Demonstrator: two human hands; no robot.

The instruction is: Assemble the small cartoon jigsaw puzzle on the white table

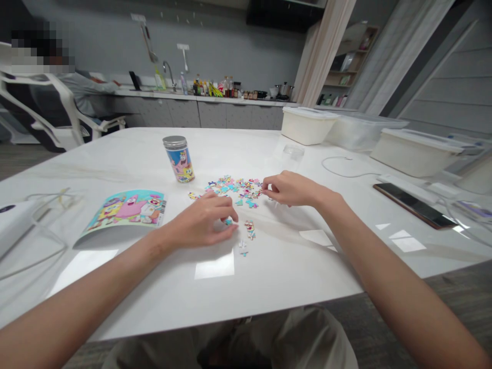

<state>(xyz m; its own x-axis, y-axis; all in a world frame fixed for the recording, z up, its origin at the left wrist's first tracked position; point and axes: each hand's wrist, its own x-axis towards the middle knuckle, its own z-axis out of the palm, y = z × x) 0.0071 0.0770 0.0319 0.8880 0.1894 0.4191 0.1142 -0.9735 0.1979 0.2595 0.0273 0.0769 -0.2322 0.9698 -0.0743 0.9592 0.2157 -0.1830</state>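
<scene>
A loose pile of small colourful jigsaw puzzle pieces [230, 184] lies mid-table. My left hand [207, 218] rests low over the table at the near left of the pile, fingers curled round a small blue puzzle piece [228, 221]. At the pile's right edge, my right hand [286, 188] has its fingertips drawn together among the pieces; what they pinch is hidden. Between the hands and nearer to me lie a few joined pieces [250, 229] with a printed face and some pale pieces [243, 247]. A curved cartoon picture sheet [128, 209] lies left of my left hand.
A cartoon-printed canister [179, 160] with a metal lid stands behind the pile. A clear lid-like object [293, 151] lies farther back. Lidded white bins [307, 125], a phone [413, 205] and cables are at right. A white device [15, 225] sits left; a person sits beyond the table.
</scene>
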